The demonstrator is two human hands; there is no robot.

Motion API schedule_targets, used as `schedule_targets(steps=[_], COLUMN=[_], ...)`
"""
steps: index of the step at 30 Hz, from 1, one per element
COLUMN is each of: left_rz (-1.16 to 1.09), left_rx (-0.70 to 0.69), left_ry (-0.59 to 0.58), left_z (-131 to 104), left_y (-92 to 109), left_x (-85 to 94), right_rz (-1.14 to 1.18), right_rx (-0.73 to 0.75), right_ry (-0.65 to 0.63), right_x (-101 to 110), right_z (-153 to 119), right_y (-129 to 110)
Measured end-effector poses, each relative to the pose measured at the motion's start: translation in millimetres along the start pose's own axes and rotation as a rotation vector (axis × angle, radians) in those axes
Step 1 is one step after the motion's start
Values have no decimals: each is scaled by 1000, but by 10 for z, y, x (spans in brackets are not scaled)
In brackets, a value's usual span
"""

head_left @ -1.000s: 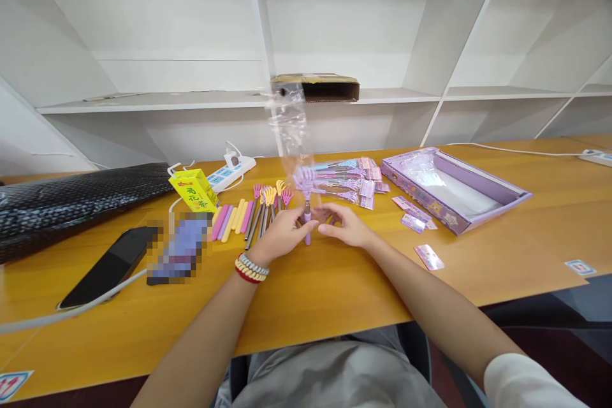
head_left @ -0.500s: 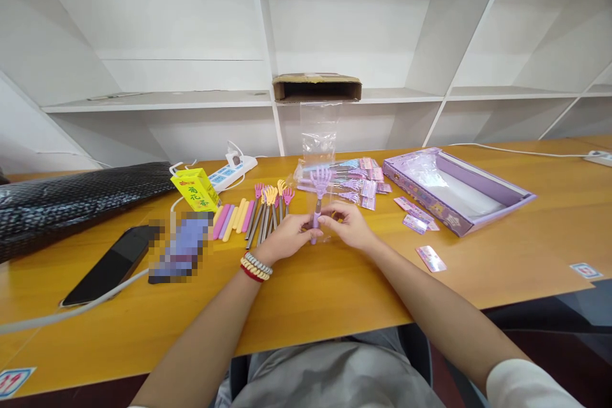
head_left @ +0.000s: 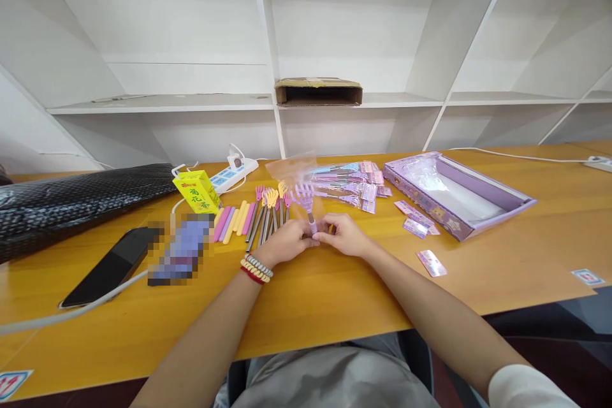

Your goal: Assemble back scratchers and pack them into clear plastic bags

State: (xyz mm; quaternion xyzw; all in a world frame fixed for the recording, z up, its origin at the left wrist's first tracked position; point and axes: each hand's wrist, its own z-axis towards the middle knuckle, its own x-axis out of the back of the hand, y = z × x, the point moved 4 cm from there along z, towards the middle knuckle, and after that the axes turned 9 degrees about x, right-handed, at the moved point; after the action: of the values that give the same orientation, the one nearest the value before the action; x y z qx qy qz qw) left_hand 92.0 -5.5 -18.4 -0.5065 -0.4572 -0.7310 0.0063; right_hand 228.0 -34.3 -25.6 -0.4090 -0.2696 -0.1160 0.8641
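A purple claw-shaped scratcher (head_left: 305, 196) stands tilted to the left at the middle of the table, inside a clear plastic bag (head_left: 291, 169). My left hand (head_left: 292, 242) is closed on its handle from the left. My right hand (head_left: 345, 234) pinches the lower handle and bag from the right. Left of my hands lie several pink and yellow claw scratchers (head_left: 270, 199) with grey rods, and beside them several coloured handle tubes (head_left: 233, 223). Bagged scratchers with cards (head_left: 351, 182) lie in a pile behind my right hand.
An open purple box (head_left: 454, 220) holds clear plastic at the right. Loose printed cards (head_left: 431, 263) lie before it. At left are a phone (head_left: 112, 268), a yellow carton (head_left: 197, 191), a power strip (head_left: 234, 173) and a cable. A cardboard box (head_left: 319, 92) sits on the shelf.
The scratcher has tipped from upright to the left, and the bag's top has folded over to the left. Both hands stay on the handle, nearly in place.
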Motion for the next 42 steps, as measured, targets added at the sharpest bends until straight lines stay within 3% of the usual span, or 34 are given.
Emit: schedule_targets(steps=[8, 14, 19, 23, 34, 42], left_rz=[109, 21, -188, -250, -113, -215], left_rx=[-3, 29, 104, 68, 88, 86], left_ry=[59, 43, 215, 314, 300, 268], left_z=[-11, -19, -14, -12, -45, -36], left_y=[-26, -41, -71, -26, 93, 72], left_x=[-26, 67, 177, 167, 163, 162], right_rz=[-8, -20, -5, 5, -77, -80], right_rx=[-35, -45, -47, -60, -26, -42], right_ry=[-80, -86, -98, -121, -162, -165], right_x=[-22, -19, -37, -53, -73, -78], right_z=[-13, -10, -11, -18, -24, -23], right_y=[53, 57, 61, 82, 75, 73])
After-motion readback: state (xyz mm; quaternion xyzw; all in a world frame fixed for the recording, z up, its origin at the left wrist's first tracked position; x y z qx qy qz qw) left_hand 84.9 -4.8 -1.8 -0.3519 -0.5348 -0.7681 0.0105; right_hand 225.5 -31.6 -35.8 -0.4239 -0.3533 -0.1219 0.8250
